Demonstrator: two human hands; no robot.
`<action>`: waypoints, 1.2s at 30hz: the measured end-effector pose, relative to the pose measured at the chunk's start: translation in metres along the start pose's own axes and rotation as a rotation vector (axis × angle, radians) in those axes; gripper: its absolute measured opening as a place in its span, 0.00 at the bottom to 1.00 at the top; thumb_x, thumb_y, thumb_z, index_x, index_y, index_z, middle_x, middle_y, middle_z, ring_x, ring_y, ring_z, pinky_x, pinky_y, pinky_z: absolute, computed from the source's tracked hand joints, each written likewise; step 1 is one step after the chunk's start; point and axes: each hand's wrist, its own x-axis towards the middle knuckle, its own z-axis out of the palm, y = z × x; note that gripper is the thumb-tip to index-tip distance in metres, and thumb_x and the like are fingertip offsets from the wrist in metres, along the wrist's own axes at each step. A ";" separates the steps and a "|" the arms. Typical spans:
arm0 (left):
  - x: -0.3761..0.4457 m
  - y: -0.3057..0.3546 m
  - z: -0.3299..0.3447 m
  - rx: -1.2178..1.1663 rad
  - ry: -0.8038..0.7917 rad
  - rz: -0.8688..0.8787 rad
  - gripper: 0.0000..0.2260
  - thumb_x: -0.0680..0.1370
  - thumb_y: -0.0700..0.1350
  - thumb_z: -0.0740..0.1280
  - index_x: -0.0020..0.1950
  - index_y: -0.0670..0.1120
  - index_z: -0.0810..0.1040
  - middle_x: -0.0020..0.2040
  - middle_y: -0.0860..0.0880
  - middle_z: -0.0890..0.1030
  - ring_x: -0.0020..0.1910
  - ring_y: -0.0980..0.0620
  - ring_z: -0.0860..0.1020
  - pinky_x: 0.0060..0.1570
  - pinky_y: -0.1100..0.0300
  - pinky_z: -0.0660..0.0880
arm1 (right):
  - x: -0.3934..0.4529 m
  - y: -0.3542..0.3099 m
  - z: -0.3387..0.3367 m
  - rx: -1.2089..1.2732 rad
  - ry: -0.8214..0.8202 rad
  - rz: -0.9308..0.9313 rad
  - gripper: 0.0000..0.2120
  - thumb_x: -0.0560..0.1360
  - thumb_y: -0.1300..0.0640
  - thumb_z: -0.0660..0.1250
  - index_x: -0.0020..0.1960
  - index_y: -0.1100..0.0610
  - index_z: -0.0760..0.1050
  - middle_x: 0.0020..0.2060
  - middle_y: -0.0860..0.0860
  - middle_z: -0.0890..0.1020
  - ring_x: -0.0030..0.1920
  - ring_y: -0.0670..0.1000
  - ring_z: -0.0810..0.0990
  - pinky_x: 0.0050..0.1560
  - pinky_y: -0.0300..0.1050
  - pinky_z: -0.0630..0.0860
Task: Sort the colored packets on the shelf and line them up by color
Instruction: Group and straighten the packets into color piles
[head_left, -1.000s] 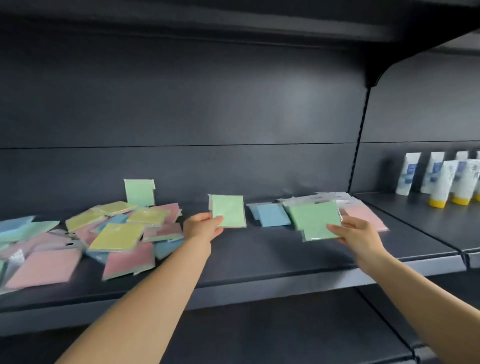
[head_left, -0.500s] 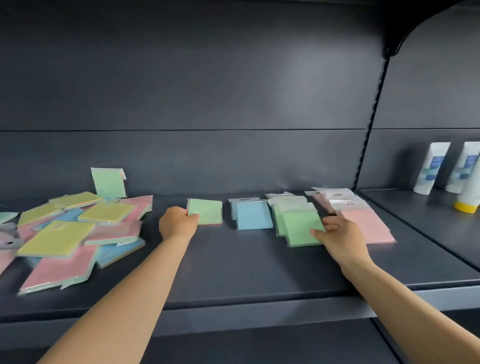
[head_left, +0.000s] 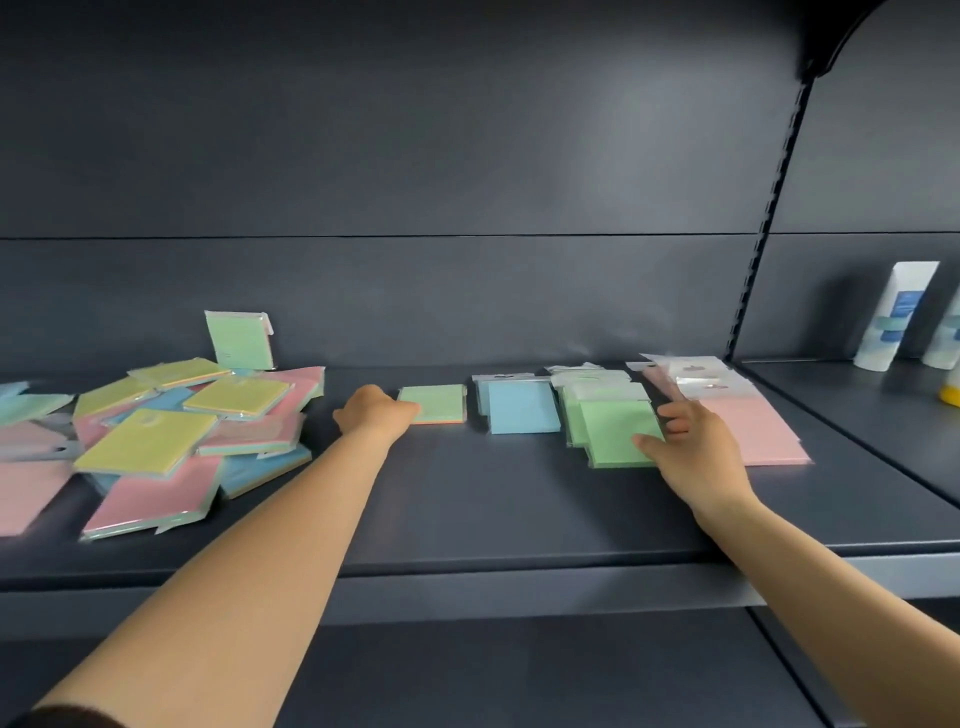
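Head view: a dark grey shelf (head_left: 467, 499) carries the coloured packets; at its left lies an unsorted heap (head_left: 156, 431) of yellow, pink, blue and green packets, overlapping at odd angles, and behind the heap one green packet (head_left: 239, 340) stands upright, leaning on the back panel.

The left hand (head_left: 371, 413) reaches to the middle of the shelf and grips the left edge of a single pale green packet (head_left: 435, 402), which lies flat on the shelf with an orange edge showing beneath it; the fingers are curled over the packet's near corner (how many are underneath cannot be told).

Just right of it sits a short stack of blue packets (head_left: 522, 408), apart from the single green one; next comes a row of green packets (head_left: 608, 421), overlapping like tiles toward the front. The right hand (head_left: 693, 449) rests on the front green packet (head_left: 618, 434), thumb pressed flat on its lower right corner and fingers spread loosely along its right edge, not closed around it.

Right of that, touching the hand's far side, lies a row of pink packets (head_left: 753, 431) with clear hanger tabs at the back.

Beyond the upright post, on the neighbouring shelf, stand white tubes (head_left: 893, 317) with blue labels; a yellow cap (head_left: 950, 395) shows at the frame edge.
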 end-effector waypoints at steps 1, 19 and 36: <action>-0.003 0.000 -0.005 -0.013 -0.032 0.026 0.11 0.72 0.46 0.68 0.33 0.43 0.71 0.38 0.41 0.78 0.46 0.40 0.74 0.35 0.58 0.63 | -0.001 -0.001 -0.001 -0.025 -0.002 -0.016 0.22 0.70 0.59 0.72 0.62 0.60 0.72 0.56 0.56 0.77 0.55 0.53 0.75 0.56 0.47 0.72; -0.032 -0.058 -0.243 0.839 -0.142 0.582 0.18 0.76 0.51 0.64 0.61 0.41 0.76 0.58 0.43 0.76 0.59 0.42 0.75 0.57 0.51 0.74 | -0.098 -0.220 0.090 -0.641 -0.195 -0.540 0.26 0.74 0.44 0.67 0.67 0.54 0.69 0.62 0.55 0.69 0.66 0.58 0.64 0.65 0.50 0.65; 0.014 -0.258 -0.482 0.898 -0.168 0.435 0.12 0.76 0.53 0.65 0.51 0.47 0.67 0.52 0.49 0.68 0.49 0.51 0.66 0.44 0.59 0.64 | -0.277 -0.394 0.287 -0.544 -0.467 -0.723 0.28 0.73 0.43 0.67 0.69 0.52 0.66 0.66 0.54 0.68 0.67 0.57 0.62 0.66 0.49 0.63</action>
